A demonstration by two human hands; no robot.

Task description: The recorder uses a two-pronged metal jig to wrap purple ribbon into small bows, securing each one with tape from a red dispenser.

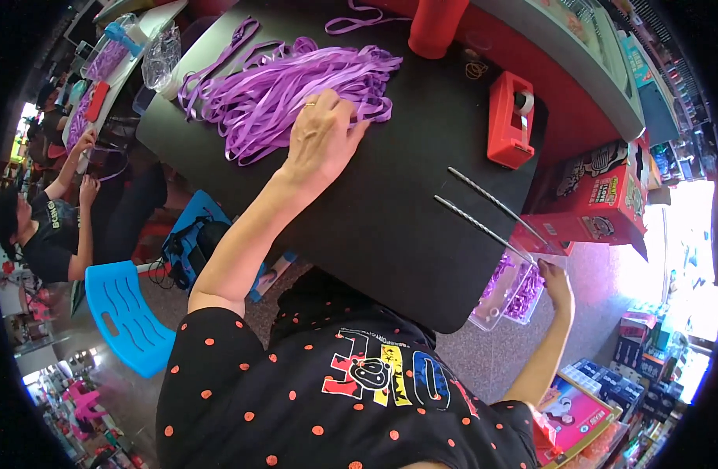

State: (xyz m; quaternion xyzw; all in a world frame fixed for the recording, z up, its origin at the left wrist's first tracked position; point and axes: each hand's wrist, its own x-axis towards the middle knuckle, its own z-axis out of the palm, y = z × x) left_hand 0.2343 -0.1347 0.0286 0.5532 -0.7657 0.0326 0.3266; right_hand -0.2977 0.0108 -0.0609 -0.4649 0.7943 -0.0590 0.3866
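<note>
A loose heap of purple ribbons (257, 98) spreads over the far left part of the black table (375, 234). My left hand (320, 137) rests at the heap's near right side, its fingers bent and closed on purple ribbon. Beyond the table's right edge, my right hand (558, 285) is lowered beside a clear plastic box (492, 313) that contains purple ribbon pieces. Its fingers are curled, and what they hold is too small to make out. Two thin metal rods (476, 223) slant across the table's right side and stick out past its edge, close to that hand.
A red tape dispenser (511, 117) stands near the right edge, with a red cylinder (435, 31) farther back. Red printed cartons (594, 195) are beside the table. Left of me are a blue stool (128, 316) and a seated person (54, 227) handling ribbon at another table.
</note>
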